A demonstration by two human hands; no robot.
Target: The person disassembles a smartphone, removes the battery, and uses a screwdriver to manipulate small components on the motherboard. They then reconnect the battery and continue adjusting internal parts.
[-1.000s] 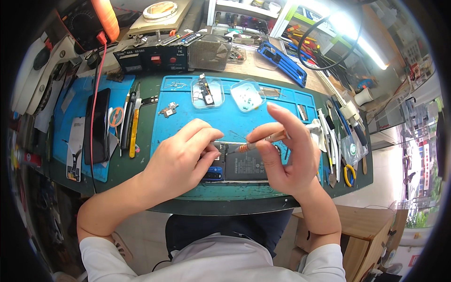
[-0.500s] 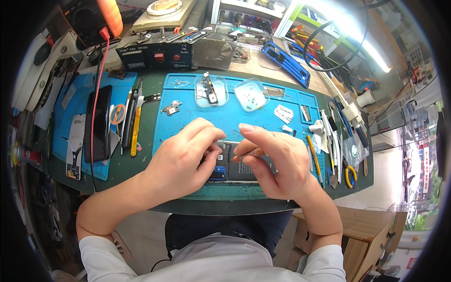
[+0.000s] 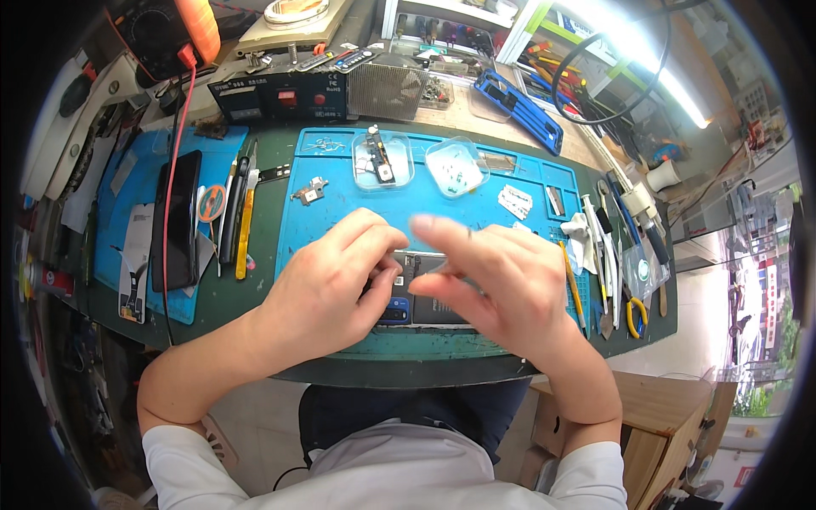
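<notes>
While the opened phone (image 3: 432, 312) is lying on the blue mat (image 3: 382, 200), my left hand (image 3: 331, 276) is sitting curled by its left end and my right hand (image 3: 520, 282) is hovering above, thumb and forefinger apart; whether either is gripping anything, I cannot tell.

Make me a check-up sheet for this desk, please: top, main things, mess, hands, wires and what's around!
Surface: blue mat on a dark green bench top.
Job's things: opened device with a dark battery, partly hidden by the hands.
Clutter: clear box holding a dark part; yellow-handled pliers at right.
Grippers: left hand curled at the device's left end, right hand above the battery; grips hidden.
Cables: red cable crossing a black phone; black cable looped at upper right.
Surroundings: lit lamp at upper right, wooden cabinet at lower right.
</notes>
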